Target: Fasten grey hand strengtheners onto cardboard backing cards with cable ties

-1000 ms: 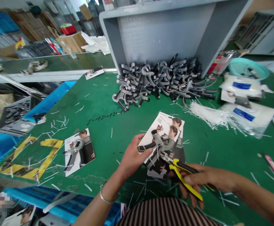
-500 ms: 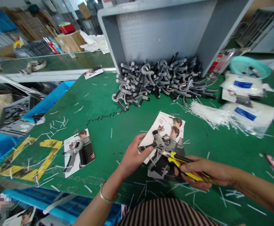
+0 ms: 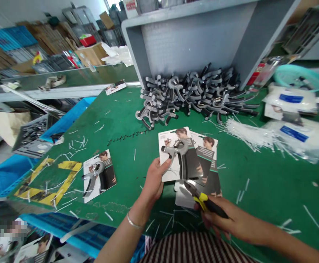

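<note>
Head camera view showed the yellow-handled side cutters [image 3: 203, 201] just pulled back from the grey hand grip trainer [image 3: 182, 153], leaving their tips apart from it and just below its printed card [image 3: 170, 160]. Both were held above the near half of the green workbench [image 3: 126, 182]. The left hand [image 3: 154, 184] had closed on the card's lower edge, thumb across its face and fingers curled out of sight beneath. The right hand [image 3: 225, 219] was wrapped firmly around the cutter handles, its fingertips partly hidden below them. More cards [image 3: 210, 184] lay under the held one. How the trainer was fastened to its card was hard to make out, and whether the small cutter tips had anything between them could not be told.
</note>
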Action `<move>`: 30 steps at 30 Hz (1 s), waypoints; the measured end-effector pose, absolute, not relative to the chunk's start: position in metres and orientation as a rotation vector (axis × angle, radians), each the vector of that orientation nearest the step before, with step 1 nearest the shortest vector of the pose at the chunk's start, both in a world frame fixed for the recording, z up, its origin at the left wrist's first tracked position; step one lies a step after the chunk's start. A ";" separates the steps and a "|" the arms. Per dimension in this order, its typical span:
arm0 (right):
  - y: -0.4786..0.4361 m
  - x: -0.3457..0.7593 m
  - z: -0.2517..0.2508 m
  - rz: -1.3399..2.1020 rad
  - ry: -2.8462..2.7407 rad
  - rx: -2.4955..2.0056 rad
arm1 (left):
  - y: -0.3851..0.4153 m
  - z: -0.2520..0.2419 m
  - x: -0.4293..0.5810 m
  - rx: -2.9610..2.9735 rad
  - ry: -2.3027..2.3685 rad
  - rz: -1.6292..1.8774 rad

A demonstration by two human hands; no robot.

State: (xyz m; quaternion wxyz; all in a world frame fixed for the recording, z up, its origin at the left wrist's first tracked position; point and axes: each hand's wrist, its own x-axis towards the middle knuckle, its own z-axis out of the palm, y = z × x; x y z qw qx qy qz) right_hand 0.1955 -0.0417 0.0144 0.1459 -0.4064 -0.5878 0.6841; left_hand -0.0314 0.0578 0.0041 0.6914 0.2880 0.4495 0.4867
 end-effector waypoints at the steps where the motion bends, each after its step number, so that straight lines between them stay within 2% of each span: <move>1: -0.043 0.188 0.011 2.205 -1.425 -1.020 | 0.057 0.005 -0.027 0.607 0.980 1.158; 3: -0.044 0.170 0.001 2.480 -0.964 -0.683 | 0.054 0.007 -0.017 0.555 0.935 1.257; 5: -0.043 0.154 -0.007 2.551 -0.702 -0.448 | 0.049 0.008 -0.009 0.514 0.901 1.311; 8: -0.042 0.140 -0.015 2.579 -0.533 -0.322 | 0.043 0.008 -0.003 0.439 0.870 1.319; 25: -0.044 0.141 -0.029 2.511 -0.350 -0.347 | 0.036 0.005 -0.005 0.400 0.847 1.310; 30: -0.053 0.133 -0.036 2.377 -0.453 -0.705 | 0.033 0.000 -0.003 0.401 0.882 1.351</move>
